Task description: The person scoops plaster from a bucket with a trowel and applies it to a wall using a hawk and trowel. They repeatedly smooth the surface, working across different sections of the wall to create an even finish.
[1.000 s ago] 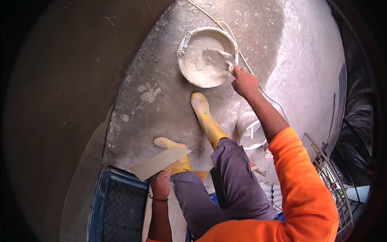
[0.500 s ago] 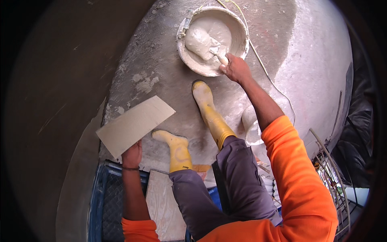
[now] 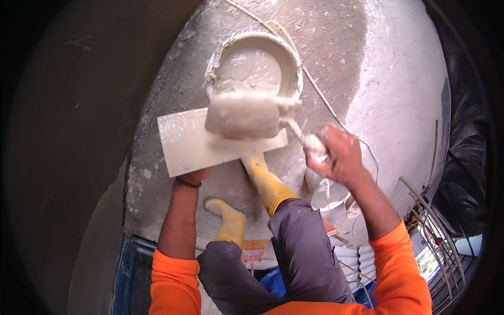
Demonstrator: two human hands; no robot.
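1. Now right hand point(image 3: 341, 157): grip clamped on paste-coated, pale-handled trowel point(image 3: 244, 115).
2. Left hand point(image 3: 195, 175) under flat, pale rectangular board point(image 3: 184, 142); fingers hidden, can't tell grip.
3. Change: trowel left round, pale-crusted bucket point(image 3: 292, 71), board swung in. Blade overlaps board, contact blurred; work has shifted from bucket to board.
4. Rough grey concrete floor point(image 3: 336, 63), pale patches. Glossy black sheeting point(image 3: 462, 136) far right.
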